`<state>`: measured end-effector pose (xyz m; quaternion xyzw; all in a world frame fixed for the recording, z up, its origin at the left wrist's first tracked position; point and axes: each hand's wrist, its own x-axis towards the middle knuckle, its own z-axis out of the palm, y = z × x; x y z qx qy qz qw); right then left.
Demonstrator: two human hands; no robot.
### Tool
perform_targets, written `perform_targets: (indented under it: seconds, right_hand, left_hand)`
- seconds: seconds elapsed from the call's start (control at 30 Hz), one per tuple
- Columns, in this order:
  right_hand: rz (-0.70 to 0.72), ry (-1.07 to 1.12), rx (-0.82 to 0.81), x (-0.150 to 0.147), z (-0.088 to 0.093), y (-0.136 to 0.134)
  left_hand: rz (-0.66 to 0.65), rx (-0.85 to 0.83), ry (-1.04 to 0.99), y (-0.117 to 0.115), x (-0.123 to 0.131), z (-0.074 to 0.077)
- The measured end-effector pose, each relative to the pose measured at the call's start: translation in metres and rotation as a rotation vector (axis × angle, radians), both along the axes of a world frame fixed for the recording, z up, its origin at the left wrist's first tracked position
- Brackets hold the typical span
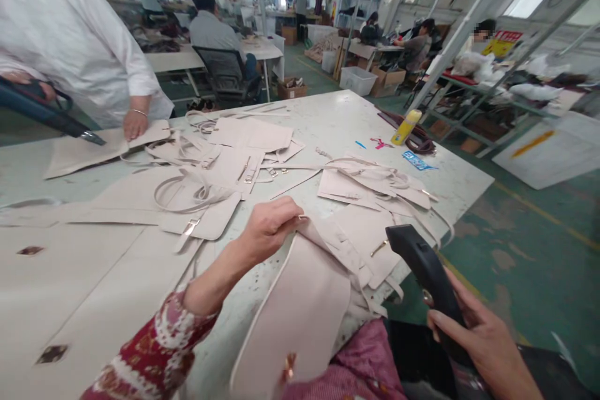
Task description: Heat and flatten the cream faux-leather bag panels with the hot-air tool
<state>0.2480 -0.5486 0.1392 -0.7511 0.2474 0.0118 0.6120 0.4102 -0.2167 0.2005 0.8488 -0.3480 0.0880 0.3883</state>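
Note:
A beige leather-like bag panel point(300, 290) hangs from my left hand point(269, 231), whose fingers pinch its upper edge. The panel slopes down over the near table edge toward my lap, and a gold-coloured metal fitting point(289, 365) shows near its lower end. My right hand point(485, 331) is wrapped round a black handheld tool point(424, 269) with a flat, angled nozzle, perhaps a blower; its exact kind is unclear. That nozzle points up and left, apart from the panel. Straps and another beige piece point(359, 231) lie just behind the panel.
Stacked beige pieces with straps and buckles point(201, 200) cover the table's left and middle. A yellow bottle-like container point(405, 127) stands by coiled dark straps point(422, 140) near the right edge. Across the table, a co-worker's hand point(135, 124) presses a panel beside a dark tool point(51, 115).

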Motion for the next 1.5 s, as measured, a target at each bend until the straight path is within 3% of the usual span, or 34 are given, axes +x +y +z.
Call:
perform_targets:
  seconds: [0.07, 0.13, 0.2, 0.33, 0.4, 0.47, 0.57, 0.7, 0.77, 0.83, 0.93, 1.03, 1.1, 1.27, 1.37, 1.5]
  right_hand:
    - [-0.032, -0.028, 0.003, -0.005, 0.002, 0.003]
    - [-0.041, -0.038, 0.02, -0.009, 0.001, 0.007]
    - [-0.017, -0.015, 0.053, -0.013, -0.004, 0.011]
    - [0.011, 0.013, 0.117, -0.014, -0.019, 0.015]
    - [0.022, 0.028, 0.087, -0.011, -0.025, 0.016]
    - [0.03, 0.059, 0.016, -0.008, -0.028, 0.017]
    - [0.129, 0.079, -0.018, -0.003, -0.029, 0.029]
    - [0.529, 0.086, 0.142, 0.007, -0.029, 0.065]
    - [0.659, 0.067, 0.211, 0.015, -0.029, 0.085]
    - [0.708, 0.043, 0.253, 0.026, -0.032, 0.102]
    - [0.73, 0.076, 0.322, 0.048, -0.033, 0.118]
    - [0.694, 0.058, 0.33, 0.066, -0.026, 0.119]
    - [0.599, -0.02, 0.296, 0.073, -0.015, 0.109]
    - [0.327, -0.103, 0.113, 0.059, 0.003, 0.059]
    - [0.205, 0.002, 0.03, 0.038, -0.009, 0.033]
    - [0.203, 0.163, 0.083, 0.015, -0.035, 0.023]
  left_hand:
    - [0.097, -0.049, 0.033, 0.005, -0.004, 0.015]
    - [0.178, -0.145, 0.164, 0.008, -0.007, -0.001]
    - [0.242, -0.237, 0.353, 0.007, -0.012, -0.047]
    - [0.499, -0.348, 0.759, 0.005, -0.03, -0.162]
    - [0.571, -0.372, 0.846, 0.005, -0.042, -0.198]
    - [0.572, -0.392, 0.889, 0.004, -0.052, -0.212]
    - [0.53, -0.45, 0.955, 0.0, -0.061, -0.206]
    - [0.446, -0.537, 1.058, -0.005, -0.07, -0.188]
    - [0.371, -0.603, 1.128, -0.005, -0.075, -0.182]
    - [0.305, -0.662, 1.167, -0.005, -0.08, -0.18]
    - [0.305, -0.691, 1.167, -0.01, -0.083, -0.18]
    - [0.434, -0.594, 1.068, -0.016, -0.071, -0.179]
    - [0.539, -0.52, 0.953, -0.01, -0.051, -0.177]
    - [0.71, -0.389, 0.758, 0.042, 0.014, -0.175]
    - [0.798, -0.297, 0.706, 0.069, 0.038, -0.18]
    - [0.852, -0.255, 0.726, 0.079, 0.036, -0.191]
